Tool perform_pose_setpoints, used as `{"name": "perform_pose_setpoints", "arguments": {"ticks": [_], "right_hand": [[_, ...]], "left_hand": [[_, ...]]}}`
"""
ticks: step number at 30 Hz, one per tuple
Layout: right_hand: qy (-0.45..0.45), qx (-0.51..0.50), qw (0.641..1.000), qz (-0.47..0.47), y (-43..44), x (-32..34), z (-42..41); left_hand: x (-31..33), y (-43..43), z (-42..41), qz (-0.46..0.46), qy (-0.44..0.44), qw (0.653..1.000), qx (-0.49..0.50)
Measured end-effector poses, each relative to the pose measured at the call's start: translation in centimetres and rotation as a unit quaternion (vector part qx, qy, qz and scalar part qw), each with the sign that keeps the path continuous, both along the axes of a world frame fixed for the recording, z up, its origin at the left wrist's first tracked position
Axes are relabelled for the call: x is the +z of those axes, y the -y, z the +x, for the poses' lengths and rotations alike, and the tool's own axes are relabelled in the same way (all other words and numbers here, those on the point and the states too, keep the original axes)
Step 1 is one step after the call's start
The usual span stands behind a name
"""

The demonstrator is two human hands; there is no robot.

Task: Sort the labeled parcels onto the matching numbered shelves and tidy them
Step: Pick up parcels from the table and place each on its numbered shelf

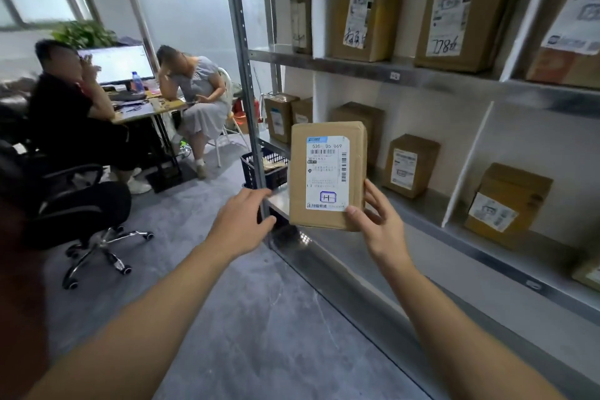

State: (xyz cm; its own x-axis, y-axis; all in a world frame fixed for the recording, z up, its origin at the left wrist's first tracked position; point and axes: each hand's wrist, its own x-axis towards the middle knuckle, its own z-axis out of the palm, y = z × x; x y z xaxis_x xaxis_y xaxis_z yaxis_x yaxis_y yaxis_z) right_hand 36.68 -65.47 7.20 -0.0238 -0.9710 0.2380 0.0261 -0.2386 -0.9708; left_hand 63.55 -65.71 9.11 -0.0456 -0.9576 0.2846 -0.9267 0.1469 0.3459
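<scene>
1. Right hand [376, 224] is pinching the parcel [324, 172] at its lower right corner, thumb on the label.
2. Parcel is hanging upright before the shelf [422, 204].
3. Left hand [242, 221] is hovering just left of it, fingers relaxed, holding nothing.

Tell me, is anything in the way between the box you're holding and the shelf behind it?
Nothing visible. The right hand holds the parcel in front of the middle shelf, whose front strip is bare; other boxes stand further back. The metal post stands to its left.
</scene>
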Motion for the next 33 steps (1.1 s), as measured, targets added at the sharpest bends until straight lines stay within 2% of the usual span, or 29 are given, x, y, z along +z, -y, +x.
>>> {"name": "perform_pose_setpoints", "arguments": {"ticks": [6,9,19,27,33], "right_hand": [[-0.01,-0.011,0.999,-0.04,9.0,1.3,4.4],[-0.028,-0.004,0.998,-0.049,12.7,1.9,6.6],[-0.011,-0.039,0.997,-0.064,21.5,4.2,16.8],[0.001,-0.093,0.992,-0.082,26.2,6.3,25.0],[0.009,-0.145,0.985,-0.09,29.3,7.5,27.8]], "left_hand": [[2.6,7.2,4.3,0.014,0.172,0.984,0.043],[3.0,9.9,6.8,0.019,0.209,0.976,0.062],[3.0,19.2,17.9,0.031,0.178,0.982,0.063],[5.1,28.1,26.3,-0.01,0.18,0.984,-0.016],[6.6,34.2,28.0,-0.033,0.194,0.978,-0.067]]}}
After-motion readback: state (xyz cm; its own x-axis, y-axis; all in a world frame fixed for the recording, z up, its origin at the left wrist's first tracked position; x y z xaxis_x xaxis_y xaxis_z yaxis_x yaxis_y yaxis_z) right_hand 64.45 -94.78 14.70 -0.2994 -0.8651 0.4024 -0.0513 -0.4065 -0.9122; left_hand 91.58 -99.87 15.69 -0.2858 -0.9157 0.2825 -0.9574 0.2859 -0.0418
